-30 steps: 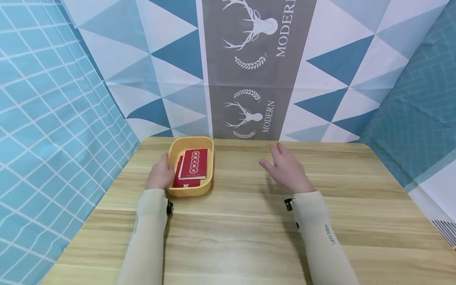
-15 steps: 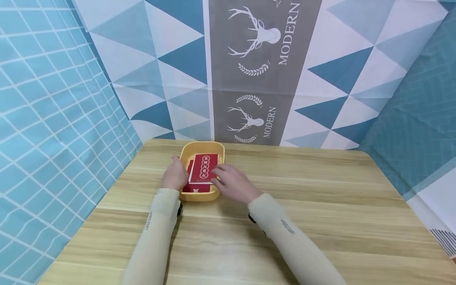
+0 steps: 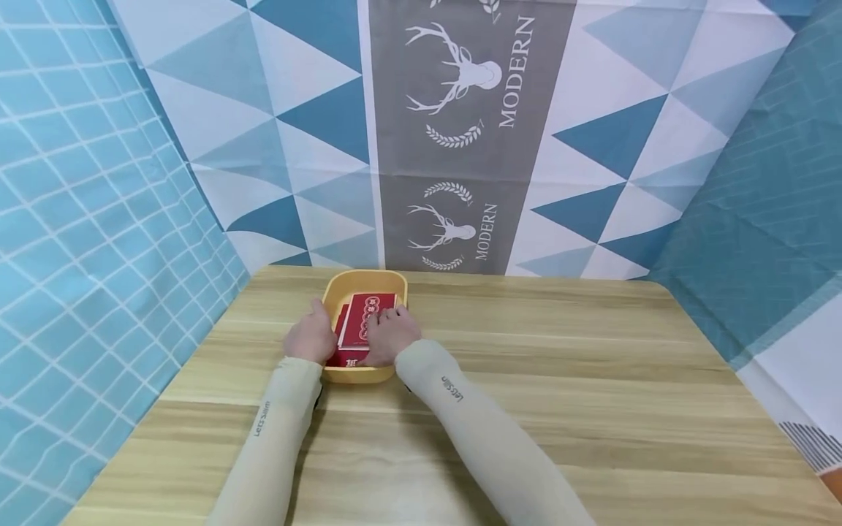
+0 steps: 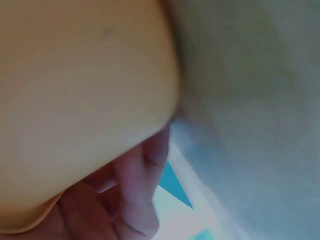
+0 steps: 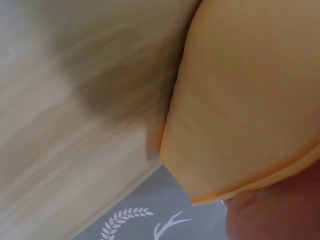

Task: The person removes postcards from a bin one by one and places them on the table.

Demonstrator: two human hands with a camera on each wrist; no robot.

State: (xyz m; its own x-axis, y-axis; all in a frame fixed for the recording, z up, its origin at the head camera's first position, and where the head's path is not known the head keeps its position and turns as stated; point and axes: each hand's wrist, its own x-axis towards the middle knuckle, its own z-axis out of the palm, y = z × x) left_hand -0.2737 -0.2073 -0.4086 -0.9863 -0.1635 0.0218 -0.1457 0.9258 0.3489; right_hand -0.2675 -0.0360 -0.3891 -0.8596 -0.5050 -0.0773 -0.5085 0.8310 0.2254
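A yellow plastic tray (image 3: 358,375) with rounded corners stands toward the back left of the table. In it lie red paper envelopes (image 3: 354,321) with white circled characters, the top one overlapping another red envelope (image 3: 338,359). My left hand (image 3: 309,337) grips the tray's left side; the left wrist view shows its fingers (image 4: 134,175) curled against the outer wall. Reaching over the right rim, my right hand (image 3: 392,336) has its bent fingers on the top envelope, thumb toward its near edge. I cannot tell whether it pinches the paper. The right wrist view is mostly tray wall (image 5: 240,100).
The wood-grain table (image 3: 526,394) extends to the right and toward the front. Behind it hangs a patterned cloth (image 3: 454,146) with deer heads and triangles. A blue grid-patterned sheet (image 3: 79,219) borders the left side.
My right hand has swung left from over the table, crossed the tray's right rim and come down on the envelopes. The left hand stays at the tray's left side.
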